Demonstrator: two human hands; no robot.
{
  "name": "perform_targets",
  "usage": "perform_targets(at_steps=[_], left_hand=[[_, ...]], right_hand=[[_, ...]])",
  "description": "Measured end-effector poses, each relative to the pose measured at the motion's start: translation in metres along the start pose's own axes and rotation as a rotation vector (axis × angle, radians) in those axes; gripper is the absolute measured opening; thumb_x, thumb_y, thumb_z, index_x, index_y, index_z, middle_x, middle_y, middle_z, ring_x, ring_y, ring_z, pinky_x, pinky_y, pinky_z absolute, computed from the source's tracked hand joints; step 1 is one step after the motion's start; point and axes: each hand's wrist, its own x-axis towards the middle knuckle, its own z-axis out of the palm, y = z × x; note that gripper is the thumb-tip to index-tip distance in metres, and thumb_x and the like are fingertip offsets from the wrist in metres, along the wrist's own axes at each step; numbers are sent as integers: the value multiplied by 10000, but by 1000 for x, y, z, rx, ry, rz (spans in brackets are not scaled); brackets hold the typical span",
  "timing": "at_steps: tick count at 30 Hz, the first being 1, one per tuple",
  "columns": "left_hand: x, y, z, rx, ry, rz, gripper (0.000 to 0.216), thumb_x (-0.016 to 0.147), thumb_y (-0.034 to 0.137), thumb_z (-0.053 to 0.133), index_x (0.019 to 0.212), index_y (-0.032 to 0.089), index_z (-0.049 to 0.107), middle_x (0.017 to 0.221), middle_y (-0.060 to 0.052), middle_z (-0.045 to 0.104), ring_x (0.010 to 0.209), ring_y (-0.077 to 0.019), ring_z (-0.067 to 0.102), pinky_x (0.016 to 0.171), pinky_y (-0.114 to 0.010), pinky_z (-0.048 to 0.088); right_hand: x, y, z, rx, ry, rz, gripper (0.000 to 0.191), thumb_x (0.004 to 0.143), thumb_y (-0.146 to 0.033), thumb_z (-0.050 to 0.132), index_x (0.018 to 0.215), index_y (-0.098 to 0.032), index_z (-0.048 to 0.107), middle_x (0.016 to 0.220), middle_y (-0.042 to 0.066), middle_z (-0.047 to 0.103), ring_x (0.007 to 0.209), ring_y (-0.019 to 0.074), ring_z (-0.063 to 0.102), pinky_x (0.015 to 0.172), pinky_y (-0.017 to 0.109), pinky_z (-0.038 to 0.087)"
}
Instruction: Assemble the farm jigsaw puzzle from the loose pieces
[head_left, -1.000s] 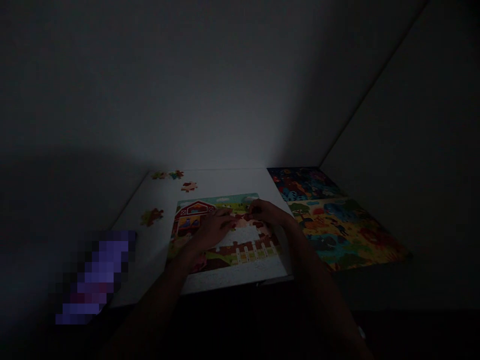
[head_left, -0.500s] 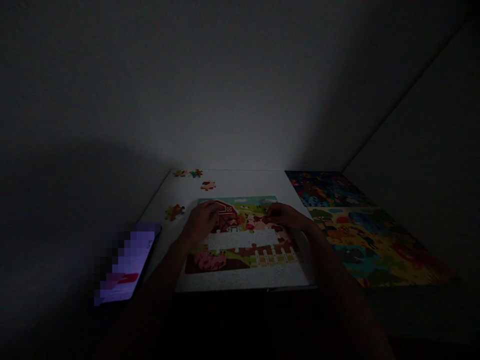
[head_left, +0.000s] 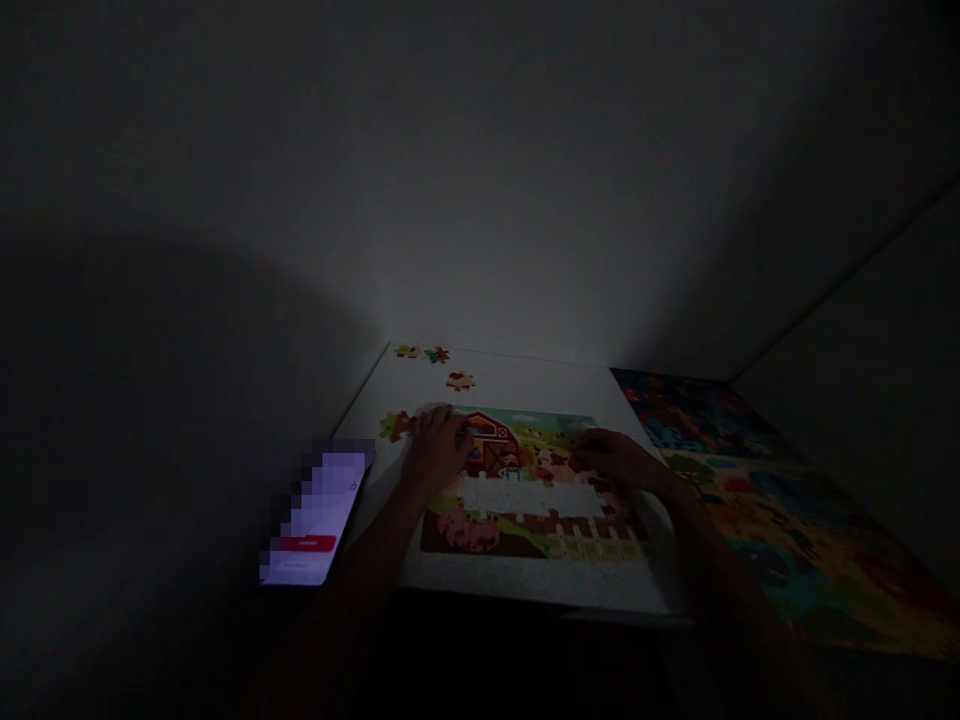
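A farm jigsaw puzzle [head_left: 525, 485] with a red barn, a pig and a white fence lies on a white board [head_left: 540, 585] in a dim room. A white gap without pieces runs across its middle. My left hand [head_left: 435, 450] lies on the puzzle's upper left corner, fingers curled down beside a loose piece [head_left: 395, 426]. My right hand [head_left: 619, 460] rests on the puzzle's right side, fingers bent over the pieces there. Whether either hand holds a piece is hidden in the dark.
Three more loose pieces [head_left: 460, 380] lie near the board's far edge. A lit phone [head_left: 319, 515] lies left of the board. Two finished colourful puzzles [head_left: 787, 520] lie to the right. Walls close in behind and at the right.
My left hand has moved from the puzzle's middle to its upper left corner. The camera has swung left, so everything sits further right in view.
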Motion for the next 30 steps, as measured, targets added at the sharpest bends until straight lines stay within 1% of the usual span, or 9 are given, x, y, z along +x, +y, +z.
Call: perform_targets(at_steps=[3, 6, 10, 12, 16, 19, 21, 24, 30], left_hand=[[-1, 1, 0, 0, 7, 2, 246, 881, 265, 554, 1099, 222, 658, 1262, -124, 588, 1209, -308, 510, 1043, -513, 381], [-2, 1, -1, 7, -1, -10, 228, 872, 267, 568, 1079, 225, 652, 1260, -111, 584, 1192, -303, 509, 1038, -488, 390], [-2, -1, -1, -7, -20, -2, 230, 879, 261, 555, 1081, 191, 640, 1217, -118, 584, 1172, -287, 503, 1042, -452, 393], [-1, -2, 0, -27, -17, 18, 243, 888, 262, 542, 1099, 178, 629, 1213, -122, 578, 1185, -273, 494, 1059, -436, 383], [-1, -2, 2, -44, -12, 17, 286, 897, 262, 529, 1155, 165, 605, 1302, -139, 543, 1281, -282, 443, 1107, -447, 337], [-1, 0, 0, -44, -11, 6, 291, 890, 255, 533, 1152, 151, 607, 1309, -152, 550, 1278, -299, 453, 1113, -457, 333], [-1, 1, -1, -42, -6, 19, 300, 881, 252, 542, 1158, 153, 605, 1280, -150, 573, 1248, -300, 479, 1108, -460, 339], [-1, 0, 0, -31, -5, 31, 330, 881, 263, 544, 1187, 152, 591, 1269, -148, 588, 1222, -303, 498, 1096, -464, 353], [-1, -1, 5, 17, 3, 13, 300, 896, 249, 515, 1157, 134, 607, 1230, -144, 617, 1200, -286, 517, 1089, -432, 371]], right_hand=[[8, -8, 3, -93, -2, 9, 351, 758, -532, 647, 843, -191, 625, 780, 62, 690, 680, 181, 644, 566, 281, 504], [20, -29, 12, -169, -7, 5, 335, 790, -518, 601, 864, -192, 629, 722, 39, 672, 585, 164, 613, 519, 272, 466], [48, -69, 33, -354, 41, -208, 182, 789, -334, 592, 812, -173, 674, 824, 73, 701, 729, 187, 627, 662, 298, 482], [66, -90, 48, -395, 20, -305, 156, 797, -267, 569, 832, -175, 691, 873, 73, 711, 780, 187, 628, 717, 300, 480], [98, -125, 79, -446, -50, -427, 149, 808, -223, 568, 838, -165, 703, 852, 59, 708, 754, 170, 616, 715, 280, 463], [115, -145, 100, -462, -70, -487, 149, 824, -198, 564, 833, -150, 705, 855, 57, 704, 761, 156, 613, 718, 260, 448], [123, -155, 112, -469, -99, -525, 135, 819, -181, 580, 838, -143, 708, 875, 58, 707, 772, 151, 610, 721, 251, 441], [134, -164, 127, -502, -118, -521, 147, 802, -158, 594, 875, -134, 719, 881, 68, 716, 766, 152, 611, 709, 248, 435], [156, -166, 150, -605, -129, -526, 209, 816, -159, 577, 956, -129, 729, 920, 76, 730, 793, 152, 642, 725, 243, 443]])
